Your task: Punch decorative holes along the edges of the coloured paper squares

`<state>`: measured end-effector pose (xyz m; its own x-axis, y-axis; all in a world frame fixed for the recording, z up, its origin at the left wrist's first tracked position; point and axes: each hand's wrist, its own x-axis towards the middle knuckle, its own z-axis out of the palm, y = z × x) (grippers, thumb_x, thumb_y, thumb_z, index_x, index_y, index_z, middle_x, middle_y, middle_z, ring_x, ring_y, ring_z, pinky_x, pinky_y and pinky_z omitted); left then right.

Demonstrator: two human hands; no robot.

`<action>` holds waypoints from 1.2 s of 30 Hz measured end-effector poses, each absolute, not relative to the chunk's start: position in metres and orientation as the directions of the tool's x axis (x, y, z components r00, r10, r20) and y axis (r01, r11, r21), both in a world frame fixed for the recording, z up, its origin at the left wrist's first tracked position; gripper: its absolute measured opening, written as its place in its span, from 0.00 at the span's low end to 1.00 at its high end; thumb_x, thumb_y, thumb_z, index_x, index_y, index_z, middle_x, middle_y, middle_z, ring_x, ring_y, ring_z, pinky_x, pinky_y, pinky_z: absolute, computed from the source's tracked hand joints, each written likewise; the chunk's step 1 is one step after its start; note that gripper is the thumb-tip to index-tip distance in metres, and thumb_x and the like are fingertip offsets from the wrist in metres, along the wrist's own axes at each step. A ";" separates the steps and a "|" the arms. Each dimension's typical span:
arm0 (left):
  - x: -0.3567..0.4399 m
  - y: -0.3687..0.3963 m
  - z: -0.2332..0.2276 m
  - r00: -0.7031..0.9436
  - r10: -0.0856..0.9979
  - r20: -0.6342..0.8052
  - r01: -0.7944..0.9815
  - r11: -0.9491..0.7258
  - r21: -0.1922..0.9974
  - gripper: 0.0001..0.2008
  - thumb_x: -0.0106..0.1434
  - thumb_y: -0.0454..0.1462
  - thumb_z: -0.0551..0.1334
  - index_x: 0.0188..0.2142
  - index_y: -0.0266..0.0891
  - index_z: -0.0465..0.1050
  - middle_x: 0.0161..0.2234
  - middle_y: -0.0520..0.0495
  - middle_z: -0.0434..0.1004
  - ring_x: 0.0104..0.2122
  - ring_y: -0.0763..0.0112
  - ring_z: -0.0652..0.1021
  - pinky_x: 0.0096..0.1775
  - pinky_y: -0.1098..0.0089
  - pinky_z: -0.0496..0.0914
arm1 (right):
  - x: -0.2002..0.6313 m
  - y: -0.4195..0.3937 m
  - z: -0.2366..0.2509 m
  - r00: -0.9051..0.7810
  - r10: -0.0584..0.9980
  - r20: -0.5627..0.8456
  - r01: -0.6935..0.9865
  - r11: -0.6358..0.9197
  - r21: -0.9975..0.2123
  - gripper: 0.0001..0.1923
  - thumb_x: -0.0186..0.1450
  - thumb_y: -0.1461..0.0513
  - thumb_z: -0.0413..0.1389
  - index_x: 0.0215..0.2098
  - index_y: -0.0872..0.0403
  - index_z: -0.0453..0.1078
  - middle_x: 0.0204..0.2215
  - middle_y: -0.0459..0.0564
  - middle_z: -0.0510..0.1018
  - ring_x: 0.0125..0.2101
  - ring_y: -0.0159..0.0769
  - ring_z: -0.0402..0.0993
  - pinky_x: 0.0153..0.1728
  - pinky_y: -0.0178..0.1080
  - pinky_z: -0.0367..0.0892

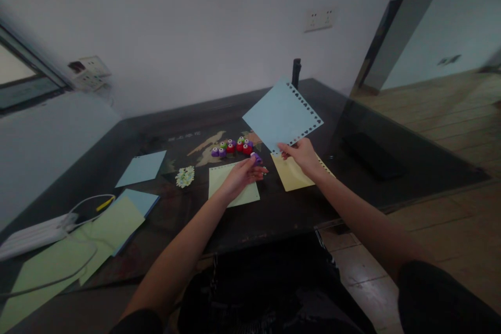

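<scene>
My right hand [300, 155] pinches the lower corner of a light blue paper sheet [280, 116] and holds it tilted up above the table; two of its edges carry a row of punched holes. My left hand [241, 174] grips a small purple craft punch [256, 158] just left of that sheet, over a pale green sheet [219, 177] lying flat. A yellow sheet [291, 175] lies under my right hand. A cluster of several purple, red and green punches [232, 147] sits just beyond my hands.
The dark table [274, 214] also holds a blue sheet [141, 168], stacked green and blue sheets [113, 224] at the left, a small pile of punched scraps [185, 176], a white power strip [31, 236] with cable, and a dark phone-like slab [371, 154] at the right.
</scene>
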<state>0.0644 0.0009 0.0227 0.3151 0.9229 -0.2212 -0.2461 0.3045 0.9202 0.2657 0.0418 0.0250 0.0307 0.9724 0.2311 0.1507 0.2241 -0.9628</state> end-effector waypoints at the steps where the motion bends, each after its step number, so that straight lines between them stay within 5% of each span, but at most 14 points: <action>1: 0.064 0.002 0.024 0.313 0.926 -0.211 -0.205 0.283 0.937 0.17 0.60 0.48 0.61 0.38 0.35 0.69 0.31 0.41 0.79 0.26 0.73 0.77 0.34 0.71 0.71 | 0.267 0.043 0.026 0.037 0.971 0.236 0.142 0.228 -0.963 0.18 0.50 0.51 0.62 0.22 0.58 0.69 0.18 0.51 0.75 0.18 0.34 0.70 0.21 0.37 0.68; 7: 0.069 0.025 0.030 0.283 0.958 -0.034 0.211 -0.028 0.977 0.14 0.62 0.47 0.57 0.36 0.37 0.66 0.31 0.43 0.79 0.26 0.71 0.75 0.32 0.70 0.69 | 0.286 0.041 0.048 0.107 0.954 0.281 0.109 0.270 -0.957 0.14 0.52 0.54 0.62 0.22 0.57 0.69 0.18 0.51 0.74 0.18 0.32 0.69 0.22 0.37 0.69; 11: 0.083 0.056 0.032 0.268 0.931 0.250 0.602 -0.364 0.710 0.12 0.59 0.43 0.61 0.34 0.36 0.72 0.33 0.44 0.77 0.32 0.67 0.75 0.36 0.68 0.68 | 0.311 0.042 0.048 0.183 0.946 0.268 0.104 0.253 -0.962 0.14 0.50 0.56 0.63 0.22 0.58 0.70 0.18 0.50 0.74 0.18 0.31 0.68 0.22 0.36 0.68; 15: 0.099 0.083 0.023 0.337 0.879 0.337 0.767 -0.464 0.444 0.11 0.59 0.41 0.61 0.37 0.35 0.74 0.36 0.43 0.77 0.35 0.64 0.74 0.38 0.66 0.68 | 0.332 0.046 0.027 0.225 0.949 0.222 0.086 0.208 -0.974 0.16 0.48 0.54 0.64 0.24 0.59 0.71 0.18 0.50 0.75 0.19 0.32 0.69 0.22 0.36 0.68; 20: 0.113 0.104 0.006 0.335 0.893 0.301 0.866 -0.417 0.276 0.12 0.58 0.42 0.62 0.37 0.35 0.75 0.38 0.41 0.76 0.40 0.59 0.74 0.41 0.63 0.67 | 0.337 0.047 0.013 0.222 0.957 0.187 0.051 0.181 -0.982 0.20 0.45 0.51 0.65 0.25 0.59 0.71 0.20 0.50 0.76 0.18 0.32 0.69 0.22 0.36 0.67; 27: 0.126 0.114 -0.001 0.315 0.920 0.232 0.895 -0.369 0.249 0.17 0.60 0.45 0.60 0.45 0.38 0.74 0.40 0.40 0.77 0.40 0.57 0.75 0.43 0.61 0.67 | 0.332 0.038 0.025 0.191 0.968 0.165 0.133 0.141 -0.981 0.22 0.45 0.48 0.65 0.22 0.59 0.70 0.18 0.51 0.75 0.19 0.34 0.70 0.23 0.37 0.68; 36: 0.129 0.138 -0.006 0.373 0.884 0.281 0.875 -0.436 0.212 0.16 0.59 0.43 0.61 0.43 0.37 0.74 0.39 0.41 0.77 0.43 0.57 0.74 0.47 0.60 0.66 | 0.330 0.040 0.021 0.206 0.963 0.172 0.087 0.157 -0.984 0.21 0.44 0.49 0.65 0.21 0.58 0.70 0.17 0.50 0.74 0.17 0.33 0.69 0.21 0.37 0.67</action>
<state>0.1291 0.1383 -0.0062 0.3726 0.8843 0.2813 0.8746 -0.4359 0.2121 0.3305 0.0401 0.0215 0.2058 0.9633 0.1723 0.0871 0.1574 -0.9837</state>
